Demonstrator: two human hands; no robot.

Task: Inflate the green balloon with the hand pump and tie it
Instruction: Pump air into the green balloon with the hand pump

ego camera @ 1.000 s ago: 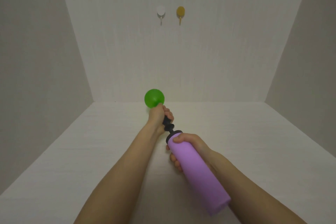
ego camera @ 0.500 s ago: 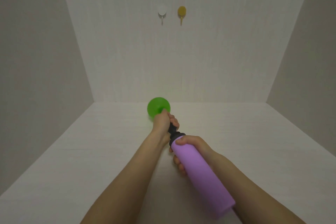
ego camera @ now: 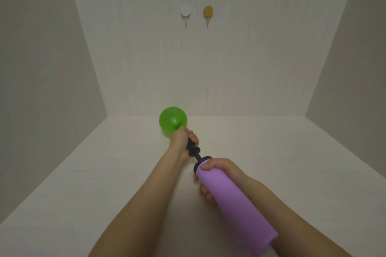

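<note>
The green balloon (ego camera: 173,120) is a small round ball, partly inflated, at the far middle of the white surface. My left hand (ego camera: 182,139) is closed around its neck and the black nozzle end of the pump (ego camera: 193,149), hiding the neck. The purple hand pump (ego camera: 231,200) slants toward me at lower right. My right hand (ego camera: 217,175) grips the purple barrel near its black collar. A short length of black rod shows between nozzle and barrel.
White walls enclose the white table (ego camera: 271,152) on three sides. A white hook (ego camera: 185,14) and a yellow hook (ego camera: 208,14) hang high on the back wall.
The balloon has grown rounder. The purple barrel was pushed forward against the nozzle half a second ago and now sits drawn back, with black rod showing again.
</note>
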